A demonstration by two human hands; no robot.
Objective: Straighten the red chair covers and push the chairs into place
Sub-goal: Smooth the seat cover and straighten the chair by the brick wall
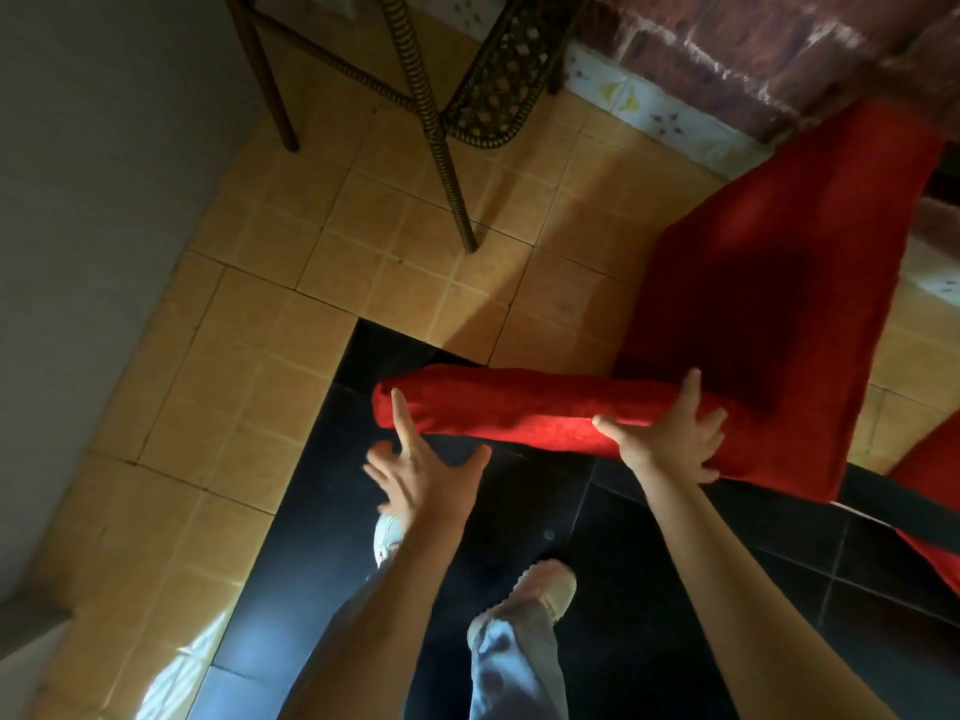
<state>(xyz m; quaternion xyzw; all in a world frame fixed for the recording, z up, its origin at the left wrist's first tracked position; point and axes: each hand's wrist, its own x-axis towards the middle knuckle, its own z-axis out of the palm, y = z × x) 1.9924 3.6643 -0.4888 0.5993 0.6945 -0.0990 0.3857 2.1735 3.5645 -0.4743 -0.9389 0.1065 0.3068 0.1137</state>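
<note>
The red chair cover (753,314) sits over a chair at the right, above the orange-tiled floor (270,356), with the covered top of the backrest running across the middle of the view nearest the person. The right hand (670,433) has its grip on that top edge, thumb on the near side and fingers spread over the fabric. The left hand (415,470) is open with fingers splayed, its forefinger touching the backrest's left end; a wicker stool (441,96) stands well apart beyond.
</note>
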